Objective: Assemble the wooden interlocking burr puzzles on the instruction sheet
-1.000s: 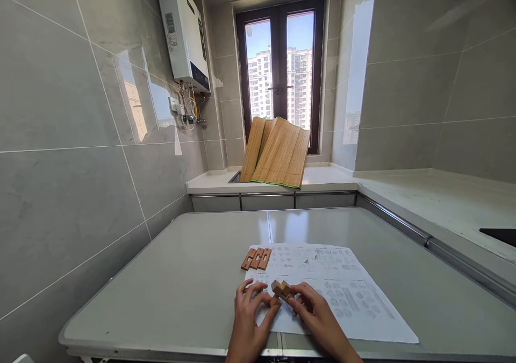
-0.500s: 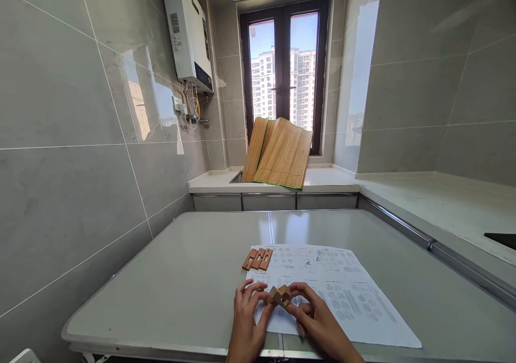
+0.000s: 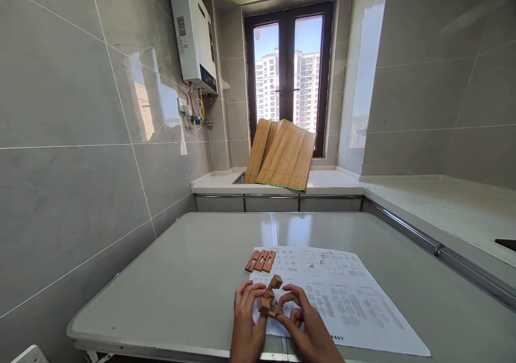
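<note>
Notched wooden puzzle blocks (image 3: 264, 305), light brown and partly interlocked, are held just above the front part of the printed sheet (image 3: 363, 314). My left hand (image 3: 246, 320) grips them from the left, thumb below and fingers behind. From the right, my right hand (image 3: 308, 322) has its thumb against the lower right of the blocks, with its index finger curled near them. One block sticks up at the top, tilted. Beyond my hands, several flat reddish-brown wooden pieces with cut-outs (image 3: 260, 261) lie side by side at the sheet's far left corner.
The pale folding table (image 3: 161, 287) has a seam down its middle. Behind it runs a white counter (image 3: 217, 182) with a folded bamboo mat (image 3: 287, 156) leaning by the window. Another counter (image 3: 463, 207) borders the right side; a tiled wall (image 3: 72, 201) stands left.
The wooden blocks have been turned in my hands, so one now sticks up at the top and they look more spread. My right hand has shifted slightly left. The view has moved a little.
</note>
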